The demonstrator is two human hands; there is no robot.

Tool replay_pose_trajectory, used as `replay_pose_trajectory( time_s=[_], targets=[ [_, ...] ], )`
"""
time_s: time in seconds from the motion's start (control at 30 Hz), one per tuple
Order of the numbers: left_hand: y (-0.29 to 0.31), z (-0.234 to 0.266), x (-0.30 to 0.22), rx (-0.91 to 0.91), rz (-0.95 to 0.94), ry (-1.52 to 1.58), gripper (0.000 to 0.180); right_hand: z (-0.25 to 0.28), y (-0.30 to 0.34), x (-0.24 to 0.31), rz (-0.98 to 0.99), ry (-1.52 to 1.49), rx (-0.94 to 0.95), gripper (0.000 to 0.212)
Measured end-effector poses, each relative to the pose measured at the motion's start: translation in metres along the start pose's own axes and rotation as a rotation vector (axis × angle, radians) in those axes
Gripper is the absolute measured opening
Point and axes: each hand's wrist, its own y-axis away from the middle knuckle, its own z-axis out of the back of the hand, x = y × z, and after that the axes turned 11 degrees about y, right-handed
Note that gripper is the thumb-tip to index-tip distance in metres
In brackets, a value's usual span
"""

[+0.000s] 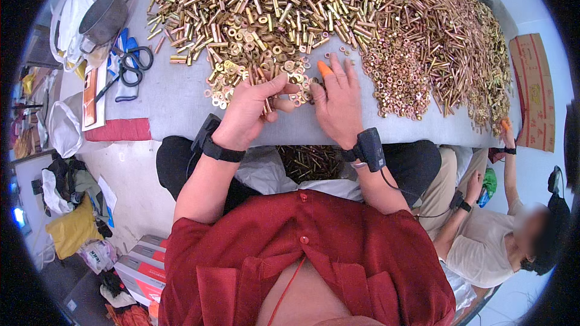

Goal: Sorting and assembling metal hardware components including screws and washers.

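Note:
My left hand [254, 104] is closed, its thumb and fingers round a few slim brass-coloured metal pieces [268, 106] whose exact kind is partly hidden. Just to its right, my right hand [339, 101] reaches toward the pile with its fingers stretched out, palm down; one finger wears an orange finger cot [325, 69]. Its thumb lies close to small dark pieces beside the washers. Loose flat washers [228, 72] lie heaped beyond my left hand. Behind them spreads a large pile of brass-coloured metal sleeves [266, 0]. Small nuts [402, 78] are gathered to the right of my right hand.
Long bolts [450, 42] cover the right of the grey table [175, 93]. Scissors [132, 66] and a dark metal pot [104, 19] lie at the left. Below the table edge, between my legs, a white bag holds metal pieces [311, 163]. Another person [483, 244] sits at the right.

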Motion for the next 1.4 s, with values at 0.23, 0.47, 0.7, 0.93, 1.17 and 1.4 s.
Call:
replay_pose_trajectory(
  time_s=[0.23,0.47,0.7,0.93,1.17,1.4],
  targets=[
    [0.002,-0.003,-0.001,0.0,0.003,-0.025,0.019,0.009,-0.005,-0.03,-0.098,0.056,-0.046,0.029],
    [-0.002,0.001,0.0,0.015,-0.003,-0.012,0.018,-0.012,-0.059,-0.047,0.131,0.139,-0.083,0.015],
    [-0.003,0.005,0.0,-0.038,-0.014,-0.002,0.016,0.001,-0.05,-0.069,-0.095,0.461,-0.047,0.011],
    [-0.006,0.005,0.001,0.005,-0.026,0.02,0.019,-0.001,-0.013,-0.021,0.033,-0.06,0.014,0.035],
    [-0.004,0.006,0.002,-0.014,-0.09,0.013,0.019,-0.019,-0.014,0.026,-0.048,-0.076,0.029,0.053],
    [-0.002,0.009,-0.008,-0.094,-0.176,0.015,0.02,-0.013,-0.018,0.021,-0.093,-0.157,0.054,0.05]
  ],
)
